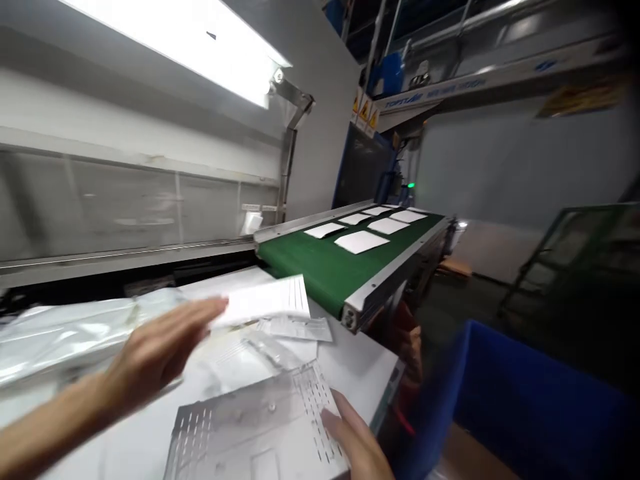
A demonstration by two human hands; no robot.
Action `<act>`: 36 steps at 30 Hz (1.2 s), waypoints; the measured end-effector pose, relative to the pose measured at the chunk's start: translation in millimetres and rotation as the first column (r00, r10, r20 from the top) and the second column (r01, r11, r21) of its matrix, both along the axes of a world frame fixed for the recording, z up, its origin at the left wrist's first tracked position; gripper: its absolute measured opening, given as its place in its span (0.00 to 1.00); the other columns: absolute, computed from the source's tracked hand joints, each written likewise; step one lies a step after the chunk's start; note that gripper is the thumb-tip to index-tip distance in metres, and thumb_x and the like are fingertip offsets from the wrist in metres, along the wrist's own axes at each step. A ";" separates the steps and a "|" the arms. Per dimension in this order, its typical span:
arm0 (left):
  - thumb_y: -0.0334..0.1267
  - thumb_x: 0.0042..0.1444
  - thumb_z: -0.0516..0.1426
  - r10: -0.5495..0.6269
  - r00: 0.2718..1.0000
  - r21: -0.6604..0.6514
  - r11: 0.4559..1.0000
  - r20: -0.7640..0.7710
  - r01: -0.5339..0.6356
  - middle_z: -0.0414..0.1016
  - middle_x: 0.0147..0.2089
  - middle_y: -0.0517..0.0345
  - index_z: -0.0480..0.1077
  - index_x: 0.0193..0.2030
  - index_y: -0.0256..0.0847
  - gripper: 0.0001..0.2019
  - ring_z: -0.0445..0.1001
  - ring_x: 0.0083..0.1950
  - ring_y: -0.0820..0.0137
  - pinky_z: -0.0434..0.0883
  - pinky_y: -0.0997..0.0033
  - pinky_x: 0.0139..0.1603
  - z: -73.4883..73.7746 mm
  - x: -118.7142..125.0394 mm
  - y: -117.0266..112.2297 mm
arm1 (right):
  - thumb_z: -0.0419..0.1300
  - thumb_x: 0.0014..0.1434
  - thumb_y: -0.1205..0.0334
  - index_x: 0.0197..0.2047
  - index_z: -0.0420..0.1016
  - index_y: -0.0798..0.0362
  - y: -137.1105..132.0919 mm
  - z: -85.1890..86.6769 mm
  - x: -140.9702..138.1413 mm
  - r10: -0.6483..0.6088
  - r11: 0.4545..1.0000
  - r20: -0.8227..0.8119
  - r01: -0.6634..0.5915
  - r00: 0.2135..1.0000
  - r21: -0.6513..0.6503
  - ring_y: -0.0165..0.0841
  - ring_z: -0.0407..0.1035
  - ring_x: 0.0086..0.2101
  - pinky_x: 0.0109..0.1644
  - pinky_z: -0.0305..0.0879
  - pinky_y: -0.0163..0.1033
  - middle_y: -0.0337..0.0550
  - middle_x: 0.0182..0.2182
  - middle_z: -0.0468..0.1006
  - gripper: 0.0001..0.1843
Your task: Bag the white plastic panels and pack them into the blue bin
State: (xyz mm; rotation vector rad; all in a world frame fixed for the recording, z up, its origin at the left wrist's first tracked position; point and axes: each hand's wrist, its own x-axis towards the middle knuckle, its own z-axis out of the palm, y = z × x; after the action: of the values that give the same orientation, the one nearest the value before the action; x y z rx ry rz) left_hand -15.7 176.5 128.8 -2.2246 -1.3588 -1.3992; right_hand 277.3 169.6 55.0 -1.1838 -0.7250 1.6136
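My right hand [357,440] grips the right edge of a white slotted panel [250,427], its thumb lying on the face and the other fingers partly hidden by the edge. The panel has rows of slots near both sides and a rectangular outline at the bottom. To the left, my left hand [167,343] is stretched out over the table with its fingers straight. Its fingertips overlap the edge of a white plate [265,300] with thin lines at one end; whether they touch it I cannot tell. Clear plastic bags [277,350] lie between the plate and the panel.
Several white plates [363,241] lie on a green conveyor belt [320,267] running away from the white table [360,353]. A blue bin [530,387] stands at the lower right. Plastic wrapping [65,333] covers the table's left. A bright lamp [200,47] hangs above.
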 end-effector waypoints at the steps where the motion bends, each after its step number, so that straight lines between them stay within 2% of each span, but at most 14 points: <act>1: 0.35 0.55 0.57 0.020 1.000 -0.038 0.999 0.010 -0.019 0.75 0.53 0.65 0.72 0.52 0.54 0.17 0.72 0.55 0.60 0.65 0.61 0.61 -13.0 -3.1 -39.1 | 0.67 0.45 0.47 0.53 0.70 0.46 -6.6 -2.0 -22.2 0.062 0.997 -0.056 -0.064 0.997 -0.037 0.48 0.72 0.47 0.40 0.74 0.48 0.46 0.49 0.77 0.32; 3: 0.38 0.55 0.56 0.110 0.984 -0.201 0.976 0.141 -0.080 0.76 0.52 0.61 0.75 0.47 0.54 0.14 0.71 0.57 0.56 0.62 0.56 0.63 -35.2 -5.3 -105.9 | 0.60 0.49 0.38 0.58 0.65 0.50 -23.6 -5.0 -65.4 0.219 0.969 -0.195 -0.237 0.956 -0.074 0.48 0.75 0.42 0.33 0.74 0.48 0.50 0.47 0.78 0.37; 5: 0.45 0.53 0.58 0.224 0.923 -0.370 0.924 0.312 -0.100 0.77 0.50 0.57 0.78 0.42 0.52 0.11 0.68 0.58 0.52 0.56 0.52 0.66 -51.8 -5.4 -153.9 | 0.53 0.52 0.32 0.57 0.65 0.55 -43.0 -8.1 -100.8 0.366 0.911 -0.318 -0.407 0.874 -0.071 0.48 0.75 0.40 0.30 0.72 0.47 0.54 0.45 0.79 0.40; 8: 0.52 0.49 0.61 0.352 0.829 -0.498 0.861 0.434 -0.105 0.78 0.48 0.57 0.79 0.39 0.54 0.13 0.66 0.60 0.51 0.50 0.52 0.68 -69.0 -9.0 -198.1 | 0.53 0.52 0.33 0.55 0.67 0.57 -68.6 -16.8 -131.1 0.459 0.862 -0.340 -0.504 0.821 -0.055 0.48 0.74 0.42 0.33 0.72 0.46 0.56 0.44 0.79 0.40; 11: 0.52 0.46 0.63 0.318 0.858 -0.554 0.831 0.403 -0.047 0.78 0.48 0.61 0.79 0.38 0.59 0.12 0.67 0.60 0.52 0.48 0.54 0.69 -81.0 -18.4 -223.5 | 0.67 0.46 0.48 0.57 0.63 0.56 -84.9 -30.3 -139.2 0.450 0.879 -0.305 -0.477 0.839 -0.015 0.47 0.74 0.44 0.41 0.71 0.48 0.54 0.44 0.79 0.39; 13: 0.52 0.42 0.65 0.334 0.867 -0.552 0.830 0.370 -0.085 0.75 0.52 0.61 0.78 0.41 0.60 0.16 0.62 0.63 0.51 0.44 0.53 0.70 -86.5 -26.0 -230.1 | 0.71 0.41 0.55 0.58 0.61 0.56 -90.9 -39.4 -139.7 0.448 0.890 -0.285 -0.452 0.848 0.055 0.48 0.73 0.45 0.47 0.69 0.49 0.53 0.44 0.79 0.43; 14: 0.52 0.42 0.65 0.403 0.835 -0.558 0.817 0.376 -0.143 0.71 0.57 0.62 0.76 0.46 0.59 0.21 0.58 0.65 0.51 0.43 0.51 0.69 -88.4 -29.6 -229.6 | 0.71 0.40 0.56 0.59 0.60 0.55 -92.6 -43.3 -139.9 0.446 0.894 -0.276 -0.439 0.852 0.088 0.48 0.72 0.45 0.48 0.68 0.50 0.53 0.44 0.79 0.44; 16: 0.54 0.45 0.62 0.598 0.652 -0.619 0.747 0.466 -0.243 0.58 0.67 0.61 0.66 0.57 0.56 0.30 0.51 0.68 0.50 0.46 0.47 0.68 -90.6 -34.9 -221.8 | 0.70 0.42 0.54 0.60 0.58 0.53 -94.0 -49.5 -140.8 0.419 0.908 -0.270 -0.396 0.867 0.138 0.48 0.71 0.47 0.50 0.67 0.51 0.52 0.45 0.78 0.44; 18: 0.57 0.50 0.56 0.687 0.429 -0.713 0.689 0.586 -0.128 0.55 0.68 0.55 0.58 0.62 0.52 0.32 0.56 0.66 0.50 0.56 0.46 0.64 -91.5 -37.4 -210.0 | 0.68 0.45 0.53 0.60 0.57 0.49 -92.5 -54.1 -141.2 0.395 0.912 -0.243 -0.348 0.886 0.215 0.46 0.70 0.49 0.53 0.64 0.50 0.49 0.48 0.76 0.41; 20: 0.58 0.53 0.54 0.650 0.336 -0.706 0.705 0.682 0.068 0.68 0.59 0.51 0.61 0.58 0.47 0.29 0.66 0.58 0.51 0.67 0.53 0.55 -93.9 -38.7 -201.2 | 0.67 0.47 0.52 0.56 0.62 0.47 -88.4 -58.2 -138.6 0.400 0.881 -0.120 -0.345 0.909 0.323 0.45 0.69 0.50 0.55 0.63 0.49 0.47 0.49 0.76 0.35; 23: 0.55 0.52 0.56 0.551 0.446 -0.665 0.733 0.705 0.145 0.76 0.40 0.54 0.66 0.50 0.44 0.23 0.74 0.43 0.57 0.72 0.64 0.42 -104.9 -40.4 -202.0 | 0.67 0.46 0.50 0.45 0.72 0.49 -80.8 -65.7 -127.7 0.453 0.788 0.202 -0.496 0.868 0.365 0.47 0.70 0.47 0.52 0.64 0.49 0.48 0.44 0.78 0.24; 26: 0.51 0.49 0.59 0.520 0.548 -0.664 0.742 0.656 0.091 0.75 0.39 0.56 0.67 0.47 0.45 0.21 0.73 0.40 0.59 0.70 0.67 0.40 -121.3 -39.7 -214.0 | 0.68 0.44 0.51 0.44 0.72 0.52 -80.2 -74.7 -115.4 0.475 0.747 0.400 -0.600 0.783 0.286 0.49 0.71 0.46 0.50 0.64 0.50 0.50 0.42 0.79 0.25; 33: 0.48 0.52 0.58 0.480 0.465 -0.617 0.762 0.743 0.199 0.70 0.52 0.51 0.59 0.55 0.45 0.25 0.69 0.53 0.57 0.67 0.63 0.51 -140.5 -30.3 -233.1 | 0.67 0.44 0.51 0.53 0.58 0.50 -104.0 -86.1 -117.8 0.550 0.739 0.289 -0.617 0.784 0.269 0.44 0.70 0.45 0.50 0.64 0.45 0.49 0.43 0.76 0.35; 36: 0.46 0.56 0.55 0.500 0.480 -0.638 0.750 0.721 0.176 0.69 0.53 0.50 0.57 0.54 0.45 0.21 0.68 0.53 0.58 0.66 0.63 0.52 -142.7 -27.2 -235.7 | 0.66 0.46 0.50 0.47 0.64 0.51 -102.6 -85.0 -121.1 0.561 0.709 0.352 -0.655 0.749 0.261 0.39 0.71 0.38 0.43 0.66 0.40 0.44 0.36 0.77 0.27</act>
State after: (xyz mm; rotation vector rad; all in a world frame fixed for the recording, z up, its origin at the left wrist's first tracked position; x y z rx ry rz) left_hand -42.9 -59.2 -13.9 -1.4194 -2.6783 -2.4240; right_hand 156.2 66.9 -29.9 -0.9067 -1.6601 1.7494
